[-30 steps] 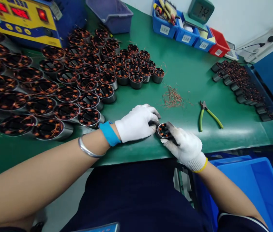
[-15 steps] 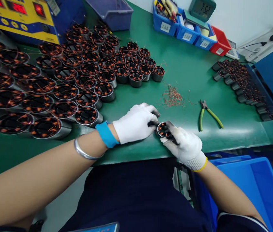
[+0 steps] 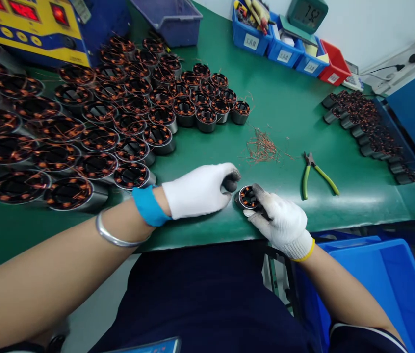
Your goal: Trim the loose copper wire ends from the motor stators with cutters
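Note:
My right hand (image 3: 279, 215), in a white glove with grey fingertips, is closed on a small motor stator (image 3: 246, 197) near the table's front edge. Copper windings show around the dark opening in its top. Just left of the stator, my left hand (image 3: 205, 189), gloved too, is apart from it. The fingers of that hand curl loosely, with a gap to the thumb and nothing seen between them. To the right lie cutting pliers (image 3: 312, 169) with yellow-green handles, jaws pointing away from me. Copper wire clippings (image 3: 262, 147) form a small heap beyond the hands.
Many stators (image 3: 134, 115) with loose wire ends crowd the left of the green table (image 3: 284, 113). More stand in rows (image 3: 365, 122) at the right. Behind are a yellow-and-blue device (image 3: 41, 37), a purple bin (image 3: 174, 24), blue tool boxes (image 3: 251, 39) and a red box (image 3: 334, 63).
My left hand has drawn back to the left, away from the stator, and its fingers no longer touch it. The right hand keeps the stator in place.

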{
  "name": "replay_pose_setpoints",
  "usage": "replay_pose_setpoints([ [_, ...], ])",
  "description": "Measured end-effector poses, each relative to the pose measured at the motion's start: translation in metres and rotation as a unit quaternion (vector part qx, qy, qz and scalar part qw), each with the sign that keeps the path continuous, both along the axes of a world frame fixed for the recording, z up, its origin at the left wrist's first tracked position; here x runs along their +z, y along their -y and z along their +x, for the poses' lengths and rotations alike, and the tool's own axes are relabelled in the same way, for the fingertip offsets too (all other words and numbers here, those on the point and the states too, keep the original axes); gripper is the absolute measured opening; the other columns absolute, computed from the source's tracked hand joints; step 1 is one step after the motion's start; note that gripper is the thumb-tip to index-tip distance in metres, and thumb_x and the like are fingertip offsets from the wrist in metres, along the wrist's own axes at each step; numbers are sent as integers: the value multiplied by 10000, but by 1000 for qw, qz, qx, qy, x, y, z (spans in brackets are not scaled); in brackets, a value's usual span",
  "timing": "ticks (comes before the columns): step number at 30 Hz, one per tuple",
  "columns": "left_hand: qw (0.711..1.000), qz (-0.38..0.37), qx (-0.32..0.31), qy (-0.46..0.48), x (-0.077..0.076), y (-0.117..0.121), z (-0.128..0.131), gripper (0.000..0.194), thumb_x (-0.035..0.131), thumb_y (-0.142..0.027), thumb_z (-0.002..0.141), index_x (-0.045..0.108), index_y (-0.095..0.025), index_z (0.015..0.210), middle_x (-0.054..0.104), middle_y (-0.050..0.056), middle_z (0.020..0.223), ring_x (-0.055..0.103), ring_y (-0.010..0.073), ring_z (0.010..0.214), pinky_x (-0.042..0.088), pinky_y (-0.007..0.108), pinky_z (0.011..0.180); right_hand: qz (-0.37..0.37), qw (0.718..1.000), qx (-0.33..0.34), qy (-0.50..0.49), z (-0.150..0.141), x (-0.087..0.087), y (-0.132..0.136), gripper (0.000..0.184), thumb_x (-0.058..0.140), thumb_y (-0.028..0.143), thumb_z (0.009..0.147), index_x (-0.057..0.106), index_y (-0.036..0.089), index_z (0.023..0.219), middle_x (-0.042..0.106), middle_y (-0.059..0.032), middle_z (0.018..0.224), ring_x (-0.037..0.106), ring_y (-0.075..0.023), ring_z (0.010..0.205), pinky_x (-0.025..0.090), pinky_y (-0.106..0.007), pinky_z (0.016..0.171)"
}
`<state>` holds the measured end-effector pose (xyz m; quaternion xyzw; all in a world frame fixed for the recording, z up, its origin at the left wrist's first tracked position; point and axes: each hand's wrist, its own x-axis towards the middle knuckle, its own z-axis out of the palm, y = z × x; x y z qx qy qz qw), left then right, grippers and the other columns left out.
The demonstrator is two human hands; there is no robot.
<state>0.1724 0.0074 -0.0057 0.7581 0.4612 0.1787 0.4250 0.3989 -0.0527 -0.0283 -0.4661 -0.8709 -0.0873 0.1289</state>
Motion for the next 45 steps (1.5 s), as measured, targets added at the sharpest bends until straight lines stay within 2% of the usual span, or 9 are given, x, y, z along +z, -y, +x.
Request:
replay_pose_setpoints([
  [7,1000,-14,6,3,-12,1,21,430,550,-147,714,529,-140,1143,664,11,811,611,165,725,467,301,704,10,1000,6,1,0,0,-1,493,516,453,936,568,117,1293,731,-61,859,662,-162,644,441,-276,563],
  [12,969,-201,-10,143,-2,-8,9,500,579,-105,606,533,-150,1102,603,-12,770,536,108,618,418,238,558,28,1000,-5,0,-2,0,-1,491,507,477,933,590,135,1276,744,-60,905,666,-165,644,446,-276,558],
  [16,932,-172,121,294,10,-13,-5,434,528,-128,640,532,-166,1072,567,-18,746,405,56,491,296,213,454,6,1000,-10,-1,-3,0,-1,502,506,478,932,588,140,1293,746,-59,925,670,-165,659,449,-268,565],
  [23,983,-165,37,67,1,-3,7,386,540,-210,702,594,-142,1078,711,50,849,609,151,629,473,269,566,-48,998,-33,16,-2,-1,0,536,488,498,932,559,155,1338,731,-68,899,657,-172,679,433,-274,598],
  [30,965,-206,35,156,-1,-5,11,532,614,-190,676,571,-131,1203,637,-3,759,570,122,612,441,247,548,-38,999,-22,22,-2,-2,0,535,467,496,943,545,153,1347,722,-62,885,645,-165,677,403,-273,587],
  [36,946,3,191,260,10,-3,0,499,560,-177,729,545,-113,1224,643,40,911,580,119,699,490,267,647,-72,996,-37,41,-6,-1,0,551,420,510,956,529,158,1366,724,-81,968,653,-164,725,396,-271,593],
  [39,978,159,53,125,8,7,5,630,680,-265,694,525,-105,1284,609,115,1228,594,237,1096,484,341,953,-107,993,-34,31,-6,0,0,560,422,506,952,509,163,1386,727,-82,1002,667,-178,760,416,-275,612],
  [42,979,191,-70,-19,0,14,14,515,646,-336,767,586,-138,1238,655,105,1149,631,255,1049,498,370,935,-111,992,-62,2,-3,1,4,539,434,481,948,507,178,1388,733,-74,1040,681,-188,803,440,-279,648],
  [45,980,175,-75,-58,-7,16,18,466,617,-319,785,607,-159,1223,670,82,1070,653,235,948,522,356,855,-105,990,-93,5,0,3,8,460,395,434,972,556,215,1342,747,-46,1018,683,-184,761,421,-289,626],
])
